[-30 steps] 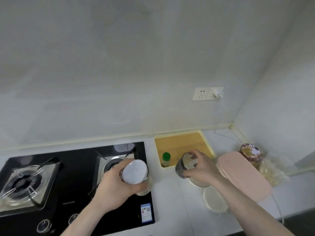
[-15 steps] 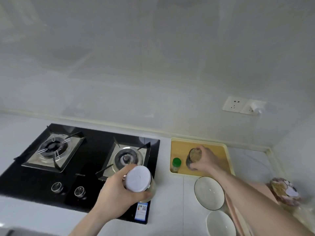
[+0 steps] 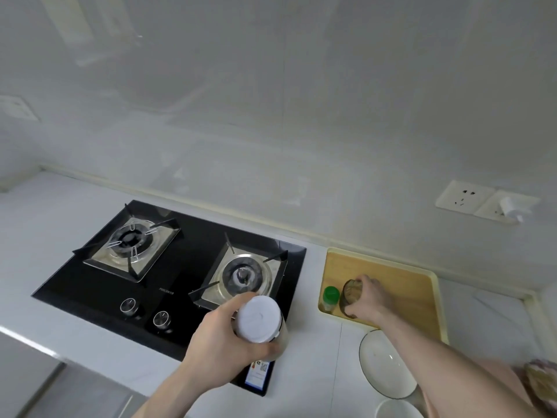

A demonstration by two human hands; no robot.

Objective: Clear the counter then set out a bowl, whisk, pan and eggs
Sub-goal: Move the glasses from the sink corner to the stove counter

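Observation:
My left hand grips a white-lidded jar above the front right corner of the black gas hob. My right hand holds a dark glass jar standing on the wooden tray, right beside a small green-capped bottle. A white bowl with a dark rim sits on the counter under my right forearm. A second white bowl shows at the bottom edge.
The hob has two burners and two knobs at its front. A pink object and a patterned lid lie at the far right. Wall sockets sit above the tray. White counter stretches left of the hob.
My right hand has carried the dark jar onto the wooden tray beside the green-capped bottle. The view has swung left, and my left hand still holds the white-lidded jar.

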